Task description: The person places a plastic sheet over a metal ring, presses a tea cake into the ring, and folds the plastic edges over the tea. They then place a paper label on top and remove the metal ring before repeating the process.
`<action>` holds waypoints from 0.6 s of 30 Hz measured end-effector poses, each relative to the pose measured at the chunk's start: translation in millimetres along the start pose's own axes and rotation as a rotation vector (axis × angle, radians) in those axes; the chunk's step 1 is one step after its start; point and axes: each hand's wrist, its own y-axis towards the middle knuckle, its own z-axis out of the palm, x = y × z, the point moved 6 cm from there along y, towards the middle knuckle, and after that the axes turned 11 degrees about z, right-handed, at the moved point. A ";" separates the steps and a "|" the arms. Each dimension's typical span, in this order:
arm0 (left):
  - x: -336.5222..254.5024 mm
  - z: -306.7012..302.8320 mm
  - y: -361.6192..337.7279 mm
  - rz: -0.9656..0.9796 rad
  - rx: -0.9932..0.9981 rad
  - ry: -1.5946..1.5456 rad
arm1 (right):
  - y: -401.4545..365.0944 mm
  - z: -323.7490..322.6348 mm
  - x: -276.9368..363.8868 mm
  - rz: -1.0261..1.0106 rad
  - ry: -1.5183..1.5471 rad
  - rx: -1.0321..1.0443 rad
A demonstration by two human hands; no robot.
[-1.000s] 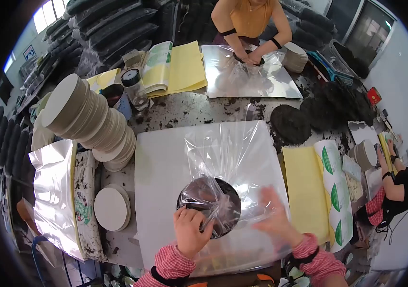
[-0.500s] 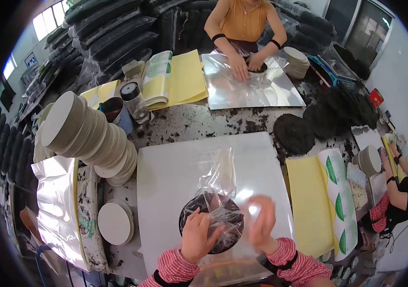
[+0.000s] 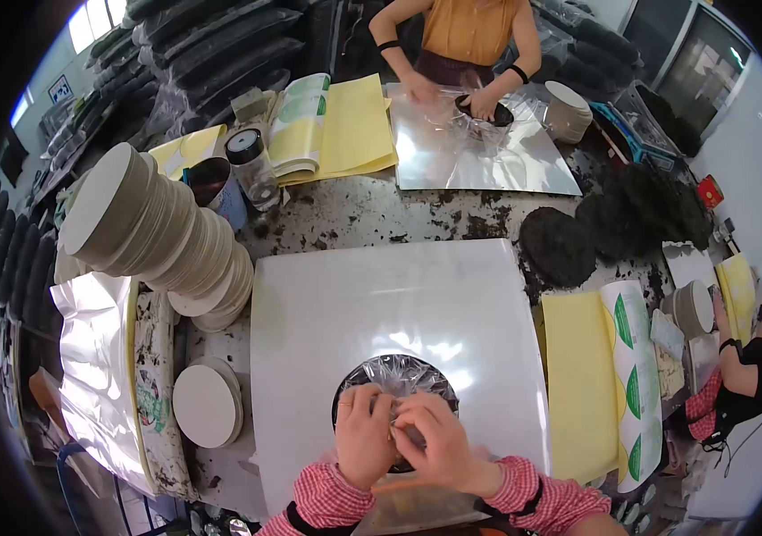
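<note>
A dark round cake (image 3: pixel 436 377) lies on the white board (image 3: pixel 309 313), with clear plastic film (image 3: pixel 406 368) gathered over its top. My left hand (image 3: pixel 368 439) is on the left part of the cake, its fingers bent and pressed onto the film. Close beside it, my right hand (image 3: pixel 437 444) pinches film near the middle of the cake, thumb and fingers together. The two hands nearly touch, and they hide the lower part of the cake.
Stacked pale discs (image 3: pixel 144 232) and a lower disc pile (image 3: pixel 207 404) stand left. Yellow sheets (image 3: pixel 579 384) lie right. Dark fibrous cakes (image 3: pixel 558 247) sit beyond the board's right corner. Across the table, a co-worker's hands (image 3: pixel 484 103) handle another wrapped cake. Another person (image 3: pixel 752 371) works far right.
My right hand has moved left from beside the cake onto the film. The film's upright tail is now folded down. The co-worker's hands across the table have moved apart.
</note>
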 end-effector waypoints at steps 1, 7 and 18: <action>0.5 -4.5 -5.2 -0.003 -0.006 -0.038 | 3.8 -0.7 -6.1 0.030 -0.121 0.087; -12.4 4.4 -3.1 0.128 0.258 0.030 | 6.2 1.3 -27.2 0.106 -0.252 0.246; -12.6 21.0 -5.5 0.120 0.460 0.232 | -50.0 -138.2 -56.8 0.078 -0.437 -0.221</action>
